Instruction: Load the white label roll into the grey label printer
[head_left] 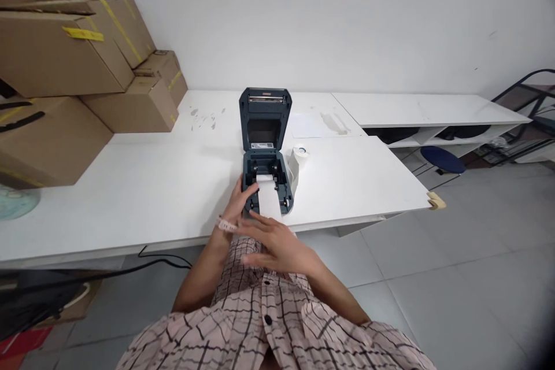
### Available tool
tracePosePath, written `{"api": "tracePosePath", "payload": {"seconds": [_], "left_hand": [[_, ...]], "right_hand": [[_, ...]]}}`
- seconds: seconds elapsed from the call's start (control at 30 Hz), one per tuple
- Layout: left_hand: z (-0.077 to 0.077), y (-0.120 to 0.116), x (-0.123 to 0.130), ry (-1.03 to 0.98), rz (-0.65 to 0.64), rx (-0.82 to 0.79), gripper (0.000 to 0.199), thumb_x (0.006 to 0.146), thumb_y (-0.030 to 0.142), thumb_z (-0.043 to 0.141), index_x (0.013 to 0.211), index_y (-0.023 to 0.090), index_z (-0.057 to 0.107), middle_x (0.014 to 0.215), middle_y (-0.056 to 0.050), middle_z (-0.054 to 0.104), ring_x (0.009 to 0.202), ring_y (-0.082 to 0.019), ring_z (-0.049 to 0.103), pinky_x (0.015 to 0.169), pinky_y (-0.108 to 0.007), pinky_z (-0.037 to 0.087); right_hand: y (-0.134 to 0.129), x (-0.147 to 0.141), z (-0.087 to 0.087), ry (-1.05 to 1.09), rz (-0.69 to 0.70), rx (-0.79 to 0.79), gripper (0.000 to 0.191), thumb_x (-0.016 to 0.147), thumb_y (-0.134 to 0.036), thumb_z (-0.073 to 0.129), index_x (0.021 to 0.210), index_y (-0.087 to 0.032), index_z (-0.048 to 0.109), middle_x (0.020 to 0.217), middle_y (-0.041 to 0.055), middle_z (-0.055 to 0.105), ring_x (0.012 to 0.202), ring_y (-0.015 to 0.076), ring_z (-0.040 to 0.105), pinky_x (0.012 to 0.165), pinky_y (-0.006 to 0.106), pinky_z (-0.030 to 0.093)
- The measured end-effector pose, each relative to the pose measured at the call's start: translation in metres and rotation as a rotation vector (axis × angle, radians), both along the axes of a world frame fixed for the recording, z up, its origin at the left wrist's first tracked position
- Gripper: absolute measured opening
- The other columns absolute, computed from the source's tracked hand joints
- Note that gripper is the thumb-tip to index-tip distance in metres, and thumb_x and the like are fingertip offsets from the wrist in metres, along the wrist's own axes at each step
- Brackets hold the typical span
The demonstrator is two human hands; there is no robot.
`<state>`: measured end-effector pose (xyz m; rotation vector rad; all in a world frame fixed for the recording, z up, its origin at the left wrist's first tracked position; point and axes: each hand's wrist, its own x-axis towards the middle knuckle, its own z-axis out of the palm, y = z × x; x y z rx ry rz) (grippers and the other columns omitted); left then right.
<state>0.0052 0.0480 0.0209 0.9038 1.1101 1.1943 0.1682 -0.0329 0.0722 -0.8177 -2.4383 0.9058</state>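
A dark label printer [248, 170] stands near the table's front edge with its lid [265, 118] raised. From inside it a white paper strip [269, 199] runs forward over its front. My left hand [236, 201] grips the printer's left side, the thumb lying over the rim close to the strip. My right hand [277, 240] is in front of the printer, fingers spread and slightly blurred, partly covering the strip's lower end. Whether its fingertips touch the paper is unclear. Just right of the printer is a white paper roll [300, 154] with a loose strip.
Cardboard boxes [143, 104] are stacked on the left of the white table [173, 185]. A tape roll [436, 201] sits at the table's right corner. Farther right are a blue stool [442, 159] and a low shelf unit [433, 108]. A black cable [143, 266] hangs below the table.
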Motion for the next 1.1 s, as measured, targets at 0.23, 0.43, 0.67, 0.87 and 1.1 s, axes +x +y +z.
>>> {"api": "tracePosePath", "payload": {"seconds": [0.23,0.43,0.67,0.87,1.1], "left_hand": [[-0.012,-0.055,0.001,0.147,-0.072,-0.008,0.103,0.080,0.049,0.078,0.162,0.030,0.019,0.162,-0.013,0.041,0.145,-0.034,0.044,0.114,-0.047,0.044],[-0.013,-0.051,-0.002,0.210,-0.103,0.059,0.101,0.082,0.052,0.075,0.163,0.029,0.018,0.160,-0.014,0.043,0.146,-0.035,0.042,0.116,-0.047,0.042],[-0.020,-0.055,-0.009,0.142,-0.143,0.058,0.102,0.082,0.053,0.074,0.163,0.031,0.016,0.168,-0.009,0.031,0.153,-0.032,0.032,0.121,-0.045,0.037],[-0.023,-0.053,-0.025,0.056,0.000,0.003,0.086,0.090,0.070,0.049,0.162,0.031,0.021,0.172,-0.006,0.021,0.156,-0.030,0.025,0.125,-0.047,0.030],[0.006,-0.039,0.000,0.083,0.057,-0.023,0.089,0.087,0.063,0.062,0.161,0.028,0.026,0.170,-0.007,0.025,0.155,-0.030,0.029,0.124,-0.045,0.033]], "right_hand": [[0.143,0.037,0.063,0.646,-0.508,0.083,0.064,0.096,-0.069,0.048,0.150,-0.035,0.048,0.161,0.0016,0.044,0.153,0.0261,0.035,0.127,0.052,0.026],[0.263,0.017,0.092,0.628,-0.514,0.069,0.086,0.086,-0.088,0.036,0.149,-0.031,0.046,0.162,0.0031,0.041,0.154,0.0280,0.030,0.127,0.053,0.019],[0.157,0.027,0.070,0.680,-0.564,0.202,0.062,0.099,-0.072,0.033,0.127,-0.029,0.067,0.130,0.0045,0.066,0.131,0.0261,0.055,0.118,0.049,0.037],[0.072,0.030,-0.001,0.622,-0.618,0.093,0.034,0.099,-0.053,0.054,0.126,-0.037,0.066,0.132,0.0038,0.065,0.128,0.0249,0.057,0.114,0.048,0.042],[0.055,0.035,-0.036,0.602,-0.790,-0.371,0.071,0.088,-0.061,0.065,0.151,-0.035,0.044,0.161,0.0053,0.041,0.152,0.0309,0.033,0.122,0.056,0.032]]}}
